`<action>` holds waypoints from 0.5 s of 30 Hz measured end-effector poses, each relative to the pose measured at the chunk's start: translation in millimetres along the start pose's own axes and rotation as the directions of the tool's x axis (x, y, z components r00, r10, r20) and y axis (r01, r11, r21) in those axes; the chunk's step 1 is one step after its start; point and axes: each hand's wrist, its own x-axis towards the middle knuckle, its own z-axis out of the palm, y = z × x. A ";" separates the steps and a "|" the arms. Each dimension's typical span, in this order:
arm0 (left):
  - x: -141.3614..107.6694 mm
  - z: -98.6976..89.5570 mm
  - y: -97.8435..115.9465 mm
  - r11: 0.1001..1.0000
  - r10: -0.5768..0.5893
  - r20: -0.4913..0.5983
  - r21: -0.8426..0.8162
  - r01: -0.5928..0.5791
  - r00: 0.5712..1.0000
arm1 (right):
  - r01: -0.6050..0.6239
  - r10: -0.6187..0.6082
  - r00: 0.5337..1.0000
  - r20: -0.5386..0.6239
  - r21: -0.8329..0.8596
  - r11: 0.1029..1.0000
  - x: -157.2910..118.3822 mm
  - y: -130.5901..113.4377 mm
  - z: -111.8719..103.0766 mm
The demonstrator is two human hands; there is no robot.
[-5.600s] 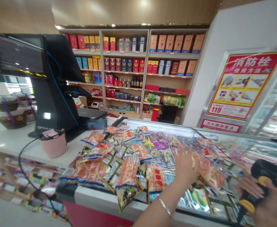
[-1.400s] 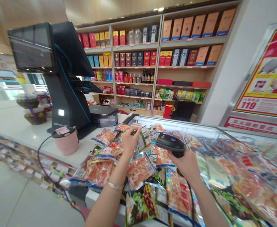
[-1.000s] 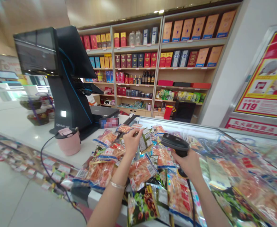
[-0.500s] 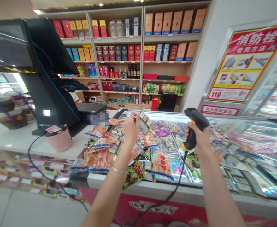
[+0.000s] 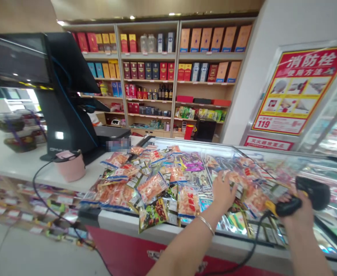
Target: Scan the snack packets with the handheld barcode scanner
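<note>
A black-and-yellow barcode scanner [image 5: 289, 206] is gripped in my right hand [image 5: 301, 211], its head turned to the right and its cable hanging below. My left hand [image 5: 223, 191], a bangle on its wrist, reaches over the freezer's glass top with fingers apart. Its fingertips are at a pile of snack packets [image 5: 256, 197] on the right; whether they pinch one is partly hidden. On the left lies a larger heap of clear-fronted snack packets [image 5: 152, 187]. A green packet with nuts pictured on it [image 5: 154, 214] rests at the front edge, and purple packets [image 5: 192, 161] lie farther back.
At the left, a black checkout terminal [image 5: 66, 99] and a pink cup-shaped holder [image 5: 70, 166] stand on the white counter [image 5: 1, 161]. Shelves of boxed bottles [image 5: 148, 71] line the back wall. A red poster [image 5: 302, 90] hangs at the right.
My left hand has moved right from the left heap to the right pile; the packet it held up is no longer raised. My right hand has shifted right and lower, tilting the scanner sideways.
</note>
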 end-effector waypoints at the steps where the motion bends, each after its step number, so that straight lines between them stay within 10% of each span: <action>1: 0.7 4.6 -4.2 0.999 0.047 0.027 -0.002 -0.047 0.999 | 0.005 -0.005 1.000 -0.011 0.000 1.000 4.0 8.3 -5.5; 15: 4.7 25.5 -9.1 0.987 0.155 0.186 0.014 -0.161 0.970 | 0.010 0.003 0.991 -0.136 0.101 0.995 17.9 36.2 -16.7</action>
